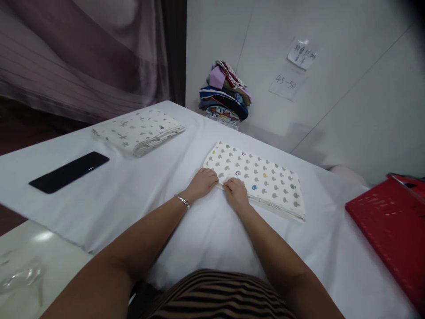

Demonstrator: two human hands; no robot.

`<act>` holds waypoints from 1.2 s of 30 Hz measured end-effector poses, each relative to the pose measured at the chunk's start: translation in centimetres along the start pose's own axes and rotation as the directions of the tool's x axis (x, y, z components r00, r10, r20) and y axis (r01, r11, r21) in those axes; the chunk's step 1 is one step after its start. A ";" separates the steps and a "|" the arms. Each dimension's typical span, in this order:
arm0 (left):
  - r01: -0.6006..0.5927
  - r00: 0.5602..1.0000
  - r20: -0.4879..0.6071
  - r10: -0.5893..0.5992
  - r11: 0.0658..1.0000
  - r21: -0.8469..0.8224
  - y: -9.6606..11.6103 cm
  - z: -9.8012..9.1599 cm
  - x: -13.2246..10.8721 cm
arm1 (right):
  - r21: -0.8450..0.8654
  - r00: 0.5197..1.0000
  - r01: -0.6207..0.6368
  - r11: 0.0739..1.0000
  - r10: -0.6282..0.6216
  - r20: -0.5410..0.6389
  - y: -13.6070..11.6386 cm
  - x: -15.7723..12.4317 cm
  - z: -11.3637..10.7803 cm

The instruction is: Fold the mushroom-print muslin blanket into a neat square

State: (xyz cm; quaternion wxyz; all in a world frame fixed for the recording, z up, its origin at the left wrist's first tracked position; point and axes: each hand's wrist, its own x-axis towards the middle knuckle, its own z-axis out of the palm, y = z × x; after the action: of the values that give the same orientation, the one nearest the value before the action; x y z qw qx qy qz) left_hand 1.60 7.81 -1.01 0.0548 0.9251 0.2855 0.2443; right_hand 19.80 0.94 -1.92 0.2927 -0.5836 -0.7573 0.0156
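Observation:
A folded white cloth (255, 170) printed with grey and coloured mushroom shapes lies flat on the white-covered table (199, 230). At its near left corner my left hand (203, 180) is closed on the edge, a silver bracelet on the wrist. Just to the right, my right hand (236, 190) pinches the same near edge between thumb and fingers. The two hands are a small gap apart. Layers of the fold show along the near right side of the cloth.
A second folded patterned cloth (142, 130) and a black phone (69, 172) lie on the left. A stack of folded clothes (226, 95) stands beyond the table by the wall. A red box-like object (388, 217) is at the right; a purple curtain (99, 48) hangs at the left.

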 end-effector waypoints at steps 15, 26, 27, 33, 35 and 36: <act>-0.070 0.996 -0.037 0.079 0.979 0.192 0.3 0.3 0.4 | -0.201 0.998 0.057 0.978 -0.060 -0.007 0.1 0.0 0.4; -0.057 0.996 -0.060 0.069 0.983 0.174 1.1 -0.2 -0.3 | -0.077 0.999 -0.002 0.997 0.005 0.038 0.2 0.2 0.3; -0.060 0.995 -0.063 0.073 0.982 0.177 1.2 -0.2 -0.3 | -0.048 0.999 -0.021 0.999 0.022 0.024 0.1 0.3 0.3; -0.058 0.996 -0.053 0.069 0.980 0.189 1.4 0.0 -0.2 | 0.030 0.997 -0.070 0.997 0.070 -0.026 0.0 0.3 0.6; -0.052 0.997 -0.044 0.062 0.980 0.193 1.4 0.1 -0.1 | 0.027 0.997 -0.072 0.997 0.073 -0.031 0.0 0.3 0.6; -0.051 0.997 -0.038 0.060 0.979 0.199 1.4 0.2 0.0 | 0.024 0.997 -0.071 0.997 0.072 -0.031 0.0 0.3 0.6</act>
State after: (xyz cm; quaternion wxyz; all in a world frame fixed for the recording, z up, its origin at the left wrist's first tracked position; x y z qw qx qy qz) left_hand 2.36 6.67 -0.82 -0.0508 0.9280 0.2836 0.2363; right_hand 19.49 1.45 -2.34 0.3105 -0.6072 -0.7310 0.0253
